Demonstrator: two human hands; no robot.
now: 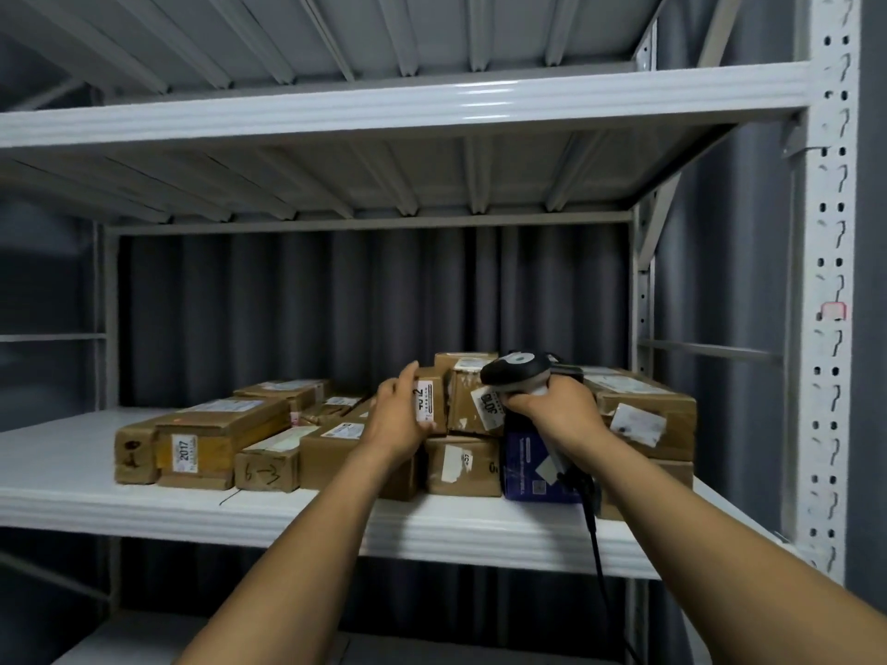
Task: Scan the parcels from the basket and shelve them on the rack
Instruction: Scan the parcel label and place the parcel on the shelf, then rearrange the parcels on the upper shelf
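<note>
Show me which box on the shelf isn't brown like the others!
The dark blue box at the front of the shelf, just below the right hand holding the scanner. Every other parcel there is brown cardboard.

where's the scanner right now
In the head view the barcode scanner is gripped in the right hand, right of centre over the shelf, just above the dark blue box.
</note>
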